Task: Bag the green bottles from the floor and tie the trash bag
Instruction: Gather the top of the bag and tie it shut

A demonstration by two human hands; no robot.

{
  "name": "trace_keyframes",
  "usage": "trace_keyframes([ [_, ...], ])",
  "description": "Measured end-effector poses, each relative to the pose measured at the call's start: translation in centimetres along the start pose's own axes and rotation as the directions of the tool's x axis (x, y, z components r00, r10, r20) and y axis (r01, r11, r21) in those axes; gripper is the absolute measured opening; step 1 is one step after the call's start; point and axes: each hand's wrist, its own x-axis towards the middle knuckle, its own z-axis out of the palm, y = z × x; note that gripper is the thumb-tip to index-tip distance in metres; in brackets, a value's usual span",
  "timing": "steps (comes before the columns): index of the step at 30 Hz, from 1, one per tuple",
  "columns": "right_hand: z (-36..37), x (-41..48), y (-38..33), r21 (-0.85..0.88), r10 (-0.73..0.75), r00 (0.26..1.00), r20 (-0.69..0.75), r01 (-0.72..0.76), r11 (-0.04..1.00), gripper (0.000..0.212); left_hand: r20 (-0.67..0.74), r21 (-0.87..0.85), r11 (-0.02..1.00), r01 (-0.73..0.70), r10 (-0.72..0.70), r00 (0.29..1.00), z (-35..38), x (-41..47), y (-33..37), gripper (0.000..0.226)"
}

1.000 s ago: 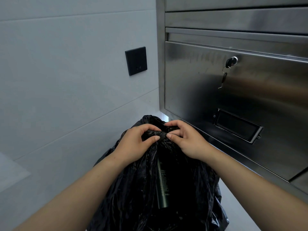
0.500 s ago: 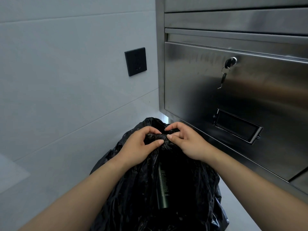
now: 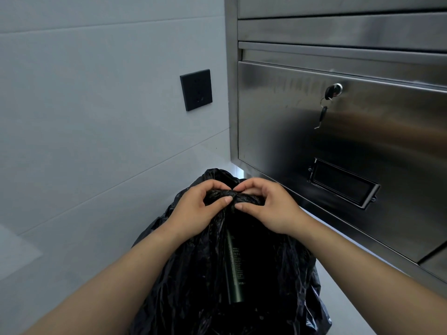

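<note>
Left hand point(image 3: 196, 210) at 9 o'clock, right hand point(image 3: 272, 207) at 3, both pinch the twisted neck of the trash bag point(image 3: 191, 274); green bottle point(image 3: 235, 269) runs lengthwise toward 6, apparently inside.

A black wall socket point(image 3: 196, 90) on pale tiles point(image 3: 96, 131), left of a stainless-steel cabinet point(image 3: 377, 146) — keys point(image 3: 322, 114) hang from its lock point(image 3: 334, 89), label frame point(image 3: 343, 183) below.

I see the trash bag point(image 3: 271, 281) sitting between the tiled wall point(image 3: 84, 153) on the left and the steel cabinet point(image 3: 387, 146) close on the right, whose hanging key point(image 3: 323, 112) and label frame point(image 3: 343, 183) jut out; above the bag, open air.
</note>
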Motion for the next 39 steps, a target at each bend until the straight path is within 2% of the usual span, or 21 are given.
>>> trace_keyframes([
  [3, -0.1, 0.0, -0.1, 0.095, 0.013, 1.0, 0.019, -0.015, 0.995, 0.028, 0.034, -0.039, 0.999, 0.004, -0.003, 0.999, 0.1, -0.1, 0.3, 0.02],
  [8, -0.7, 0.0, -0.1, 0.142, -0.034, 0.999, 0.028, 0.029, 0.989, 0.025, 0.073, -0.079, 0.996, 0.045, -0.039, 0.997, -0.2, 0.0, 0.9, 0.013],
  [11, -0.9, 0.0, -0.2, 0.107, -0.088, 0.996, 0.028, 0.084, 0.991, 0.023, 0.08, -0.086, 0.993, 0.076, -0.07, 0.994, -0.3, 0.0, 1.0, 0.012],
  [15, -0.7, 0.0, -0.2, 0.044, -0.132, 0.991, 0.035, 0.13, 0.991, 0.03, 0.063, -0.103, 0.989, 0.101, -0.095, 0.993, -0.2, 0.0, 1.2, 0.013],
  [24, 0.1, 0.0, -0.1, 0.076, -0.155, 0.985, -0.078, 0.161, 0.984, 0.033, 0.062, -0.138, 0.984, 0.117, -0.109, 0.992, 0.0, -0.1, 1.3, 0.012],
  [29, 0.1, 0.1, -0.3, 0.055, -0.159, 0.983, -0.09, 0.164, 0.985, 0.016, 0.095, -0.164, 0.978, 0.129, -0.115, 0.989, 0.0, -0.2, 1.5, 0.013],
  [34, 0.1, 0.4, 0.0, 0.077, -0.128, 0.969, -0.213, 0.147, 0.986, 0.012, 0.097, -0.296, 0.943, 0.153, -0.13, 0.987, -0.3, 0.0, 2.1, 0.02],
  [36, -0.1, 0.6, 0.1, 0.063, -0.136, 0.956, -0.261, 0.157, 0.986, 0.017, 0.071, -0.274, 0.953, 0.127, -0.112, 0.991, -0.1, 0.2, 2.2, 0.022],
  [39, -0.2, 0.6, 0.5, 0.079, -0.088, 0.953, -0.29, 0.115, 0.99, 0.021, -0.039, -0.205, 0.972, 0.114, -0.125, 0.991, 0.2, 0.4, 1.8, 0.018],
])
